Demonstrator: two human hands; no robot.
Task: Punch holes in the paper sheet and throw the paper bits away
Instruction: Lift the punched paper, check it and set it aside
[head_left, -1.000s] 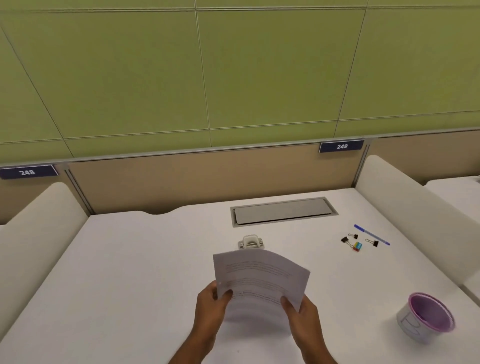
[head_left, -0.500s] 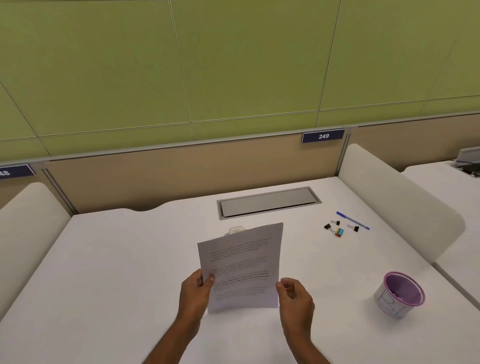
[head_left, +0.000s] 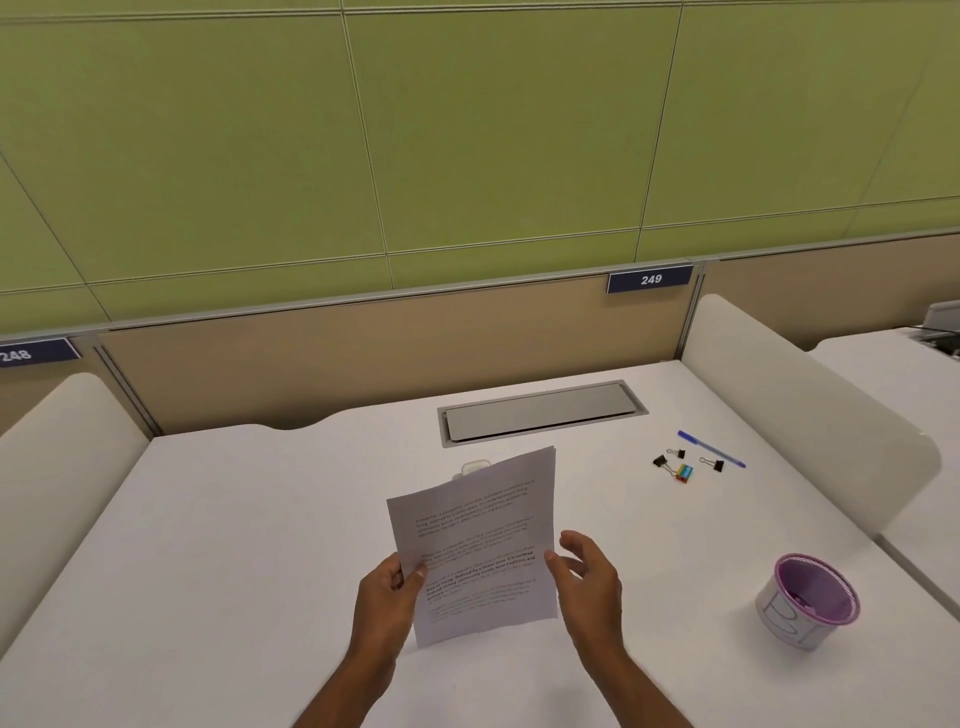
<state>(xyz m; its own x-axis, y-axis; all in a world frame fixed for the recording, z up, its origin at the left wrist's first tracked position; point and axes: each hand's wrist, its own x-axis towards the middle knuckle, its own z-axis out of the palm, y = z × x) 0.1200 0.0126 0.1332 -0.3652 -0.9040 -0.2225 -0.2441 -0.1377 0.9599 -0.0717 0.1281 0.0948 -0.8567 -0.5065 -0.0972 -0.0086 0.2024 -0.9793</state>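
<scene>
A printed white paper sheet (head_left: 480, 540) stands upright above the white desk (head_left: 234, 545), slightly tilted. My left hand (head_left: 387, 597) pinches its lower left edge with the thumb on the front. My right hand (head_left: 587, 577) hovers at the sheet's right edge with fingers spread; whether a fingertip touches the paper is unclear. A white hole punch (head_left: 475, 466) sits on the desk behind the sheet, mostly hidden by it. A small purple-rimmed bin (head_left: 808, 603) stands at the right front of the desk.
A grey cable hatch (head_left: 540, 413) is set into the desk's back. Binder clips (head_left: 675, 460), a coloured clip (head_left: 684, 472) and a blue pen (head_left: 710, 448) lie at the back right. White side dividers (head_left: 810, 405) flank the desk.
The sheet went from bent and held in both hands to flat and upright. My right hand has let go of its lower right corner and opened beside it.
</scene>
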